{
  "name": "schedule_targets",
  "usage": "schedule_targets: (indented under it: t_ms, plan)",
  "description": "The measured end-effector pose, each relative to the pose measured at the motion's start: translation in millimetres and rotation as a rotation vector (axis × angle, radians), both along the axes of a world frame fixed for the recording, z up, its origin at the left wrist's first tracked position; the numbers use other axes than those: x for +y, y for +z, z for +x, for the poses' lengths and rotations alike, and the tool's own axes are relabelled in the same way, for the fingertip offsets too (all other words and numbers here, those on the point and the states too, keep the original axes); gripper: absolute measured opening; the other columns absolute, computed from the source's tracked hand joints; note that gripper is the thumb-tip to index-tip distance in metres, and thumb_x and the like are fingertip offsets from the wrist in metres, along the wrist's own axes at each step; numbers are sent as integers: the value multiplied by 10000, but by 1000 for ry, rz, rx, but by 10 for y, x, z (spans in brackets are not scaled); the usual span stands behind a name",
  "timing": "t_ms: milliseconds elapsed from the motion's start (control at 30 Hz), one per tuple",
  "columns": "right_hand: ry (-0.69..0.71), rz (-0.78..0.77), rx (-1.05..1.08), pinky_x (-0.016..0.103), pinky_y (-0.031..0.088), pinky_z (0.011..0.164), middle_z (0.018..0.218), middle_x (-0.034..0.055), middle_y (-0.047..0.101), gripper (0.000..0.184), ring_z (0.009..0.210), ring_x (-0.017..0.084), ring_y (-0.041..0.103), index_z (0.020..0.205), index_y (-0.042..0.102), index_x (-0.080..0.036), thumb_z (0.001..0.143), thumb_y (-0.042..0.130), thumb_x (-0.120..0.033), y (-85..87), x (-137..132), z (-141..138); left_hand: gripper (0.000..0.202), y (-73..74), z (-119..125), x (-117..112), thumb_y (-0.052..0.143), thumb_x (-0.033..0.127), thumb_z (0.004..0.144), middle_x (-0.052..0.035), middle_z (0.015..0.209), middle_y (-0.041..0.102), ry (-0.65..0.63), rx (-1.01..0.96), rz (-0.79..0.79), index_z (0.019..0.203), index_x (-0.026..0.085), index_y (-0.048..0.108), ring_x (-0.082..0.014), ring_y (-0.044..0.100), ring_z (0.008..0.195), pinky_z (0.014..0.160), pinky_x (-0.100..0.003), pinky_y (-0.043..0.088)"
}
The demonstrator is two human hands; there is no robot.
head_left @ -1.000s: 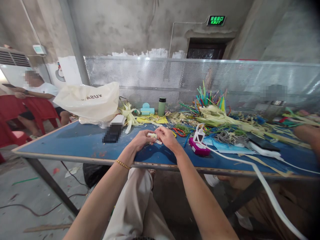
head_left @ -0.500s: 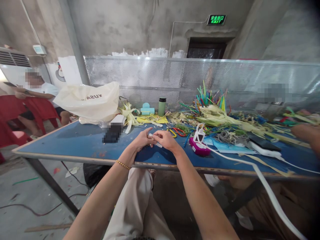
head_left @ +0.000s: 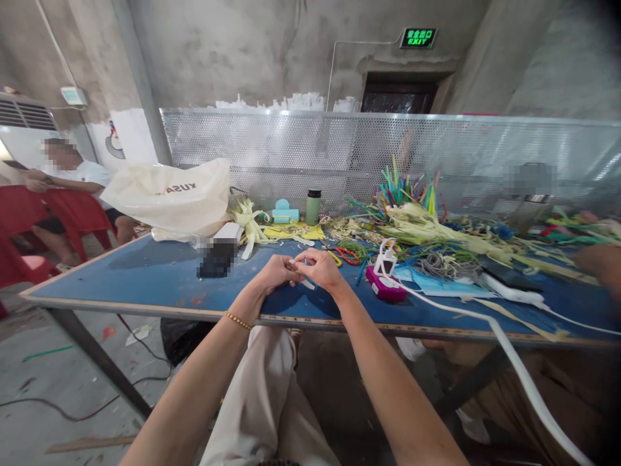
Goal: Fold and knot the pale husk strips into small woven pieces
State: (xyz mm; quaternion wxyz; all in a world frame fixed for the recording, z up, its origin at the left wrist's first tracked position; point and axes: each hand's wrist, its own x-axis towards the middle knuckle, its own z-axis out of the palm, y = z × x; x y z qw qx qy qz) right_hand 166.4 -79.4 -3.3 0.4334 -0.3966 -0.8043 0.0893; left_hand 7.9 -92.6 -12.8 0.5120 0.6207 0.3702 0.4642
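My left hand (head_left: pixel 278 273) and my right hand (head_left: pixel 321 269) meet above the near edge of the blue table (head_left: pixel 160 275). Both are closed at the fingertips around a small whitish strip (head_left: pixel 308 284), whose tail sticks out below the fingers. The strip looks like a piece of pale husk, but most of it is hidden by my fingers. Just beyond my right hand lie scissors with red handles (head_left: pixel 350 256) and a yellow-handled tool (head_left: pixel 334 259). A magenta box (head_left: pixel 385 285) with a white charger (head_left: pixel 385 260) on it stands to the right.
At the left are a cream plastic bag (head_left: pixel 169 197) and a dark phone-like object (head_left: pixel 217 257). A green bottle (head_left: pixel 313 207) stands at the back. Pale husks (head_left: pixel 422 223) and coiled grey cord (head_left: pixel 444 264) cover the right side. Another person's hand (head_left: pixel 601 264) is at the right edge.
My left hand's fingers have curled in closer around the strip. My right hand stays pinched beside it. The other person's hand at the right has shifted slightly.
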Motion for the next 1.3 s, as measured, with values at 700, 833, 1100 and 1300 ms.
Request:
schedule_targets:
  t_ms: [700,833,1100,1300]
  plan:
    - [-164,51,42,246,309,545,517,6,526,301,525,115,417,530,519,-180,790,520,-331,25,22,17,370,-33,-14,45,874,372,505,1,567,597,-7,-56,20,606,110,634,-88,508,502,531,-242,376]
    - [-144,73,23,253,323,569,559,20,558,287,542,123,434,569,523,-185,818,512,-328,12,32,12,366,-28,-23,51,866,383,537,-9,584,607,-52,-85,-1,647,103,658,-88,512,509,526,-235,356]
    - [-6,-102,260,245,378,538,564,0,562,234,523,129,483,708,603,-172,825,531,-362,71,-21,18,337,17,-28,15,869,335,545,-11,595,608,-71,-213,-61,672,98,666,-86,524,502,535,-241,380]
    - [61,-210,352,239,361,482,557,-13,541,266,479,116,460,762,618,-167,819,544,-416,58,-18,13,330,24,-27,15,867,321,541,-25,632,631,-66,-232,-40,690,92,680,-93,535,515,552,-254,393]
